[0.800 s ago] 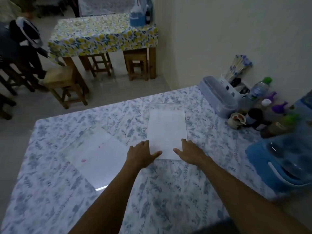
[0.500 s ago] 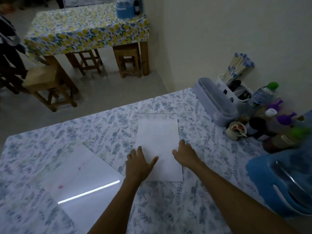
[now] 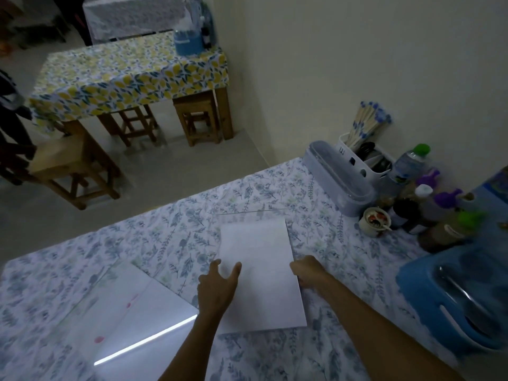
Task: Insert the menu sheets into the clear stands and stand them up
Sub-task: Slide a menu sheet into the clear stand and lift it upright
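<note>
Lying flat on the floral-clothed counter (image 3: 316,188), the white menu sheet (image 3: 261,273) sits in the middle of the work area, and a faint straight edge just past its far end suggests it rests on or partly inside a clear stand (image 3: 242,214), though how far it is seated cannot be told in this dim light. A second clear stand (image 3: 132,323) with a sheet in it lies flat to the left, catching a bright streak of glare along one edge. The sheet is likely light and limp, apt to buckle if pushed from one corner, so both long edges near the near end are the sensible places to take it. The clear plastic is probably stiff, slick and easy to scratch or smudge, and best handled by its edges. The left hand (image 3: 217,291) hovers at the sheet's left edge, its grip spread wide with fingers and thumb apart, fingertips over or just touching the paper; nothing is clamped. The right hand (image 3: 308,273) sits at the right edge with its fingers curled down beside the paper, but whether they pinch the edge or only rest against it cannot be told. Neither stand is upright yet, so most of the task seems left to do.
</note>
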`<state>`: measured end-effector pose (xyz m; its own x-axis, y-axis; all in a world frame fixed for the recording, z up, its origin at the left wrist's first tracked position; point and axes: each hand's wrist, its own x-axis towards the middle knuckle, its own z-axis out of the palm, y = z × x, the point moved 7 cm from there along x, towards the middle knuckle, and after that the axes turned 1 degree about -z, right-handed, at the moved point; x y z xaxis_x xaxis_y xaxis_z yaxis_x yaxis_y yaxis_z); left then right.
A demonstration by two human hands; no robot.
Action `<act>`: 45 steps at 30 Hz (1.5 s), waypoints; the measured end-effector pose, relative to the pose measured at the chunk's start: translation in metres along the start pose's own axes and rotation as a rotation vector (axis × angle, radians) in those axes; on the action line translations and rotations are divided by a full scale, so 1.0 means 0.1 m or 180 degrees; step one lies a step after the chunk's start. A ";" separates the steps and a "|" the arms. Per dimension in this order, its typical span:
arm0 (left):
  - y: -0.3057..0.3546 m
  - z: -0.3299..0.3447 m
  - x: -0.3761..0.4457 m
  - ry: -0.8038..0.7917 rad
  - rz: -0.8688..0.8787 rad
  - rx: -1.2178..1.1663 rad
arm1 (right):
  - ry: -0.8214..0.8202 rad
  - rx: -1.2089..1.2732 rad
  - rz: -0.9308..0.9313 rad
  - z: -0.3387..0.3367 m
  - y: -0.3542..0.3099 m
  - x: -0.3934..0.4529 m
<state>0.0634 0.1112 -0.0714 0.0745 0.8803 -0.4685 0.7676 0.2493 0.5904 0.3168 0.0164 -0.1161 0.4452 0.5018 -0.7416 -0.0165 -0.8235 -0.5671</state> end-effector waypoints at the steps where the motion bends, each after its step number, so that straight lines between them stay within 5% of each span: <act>1: 0.03 -0.04 -0.04 -0.0060 0.0092 -0.0036 | -0.0048 0.0017 -0.0066 -0.02 0.03 -0.05; 6: 0.12 -0.26 -0.16 -0.0492 0.0469 -0.0009 | -0.0077 0.0457 -0.0482 -0.28 -0.04 -0.56; 12: 0.03 -0.56 -0.40 -0.1395 0.0270 -0.0728 | -0.0527 0.0760 -0.0496 -0.48 -0.02 -1.17; 18: 0.06 -0.80 -0.41 -0.1719 0.0194 -0.1397 | -0.0490 0.1084 -0.0817 -0.55 0.00 -1.44; 25: 0.51 -0.89 -0.19 -0.1343 0.0209 -0.2037 | 0.0172 0.1246 -0.1118 -0.57 -0.47 -1.38; 36: 0.51 -0.57 0.16 -0.0688 0.0880 -0.0467 | 0.0511 0.0110 -0.1081 -0.47 -0.47 -0.76; 45: 0.33 -0.39 0.17 -0.0497 0.0884 -0.0131 | 0.0287 -0.0662 -0.1115 -0.29 -0.27 -0.55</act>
<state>0.0653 0.1502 -0.0347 0.3770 0.8451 -0.3790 0.6781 0.0269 0.7345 0.3188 0.0031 -0.0496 0.4687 0.7435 -0.4770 0.3270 -0.6477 -0.6882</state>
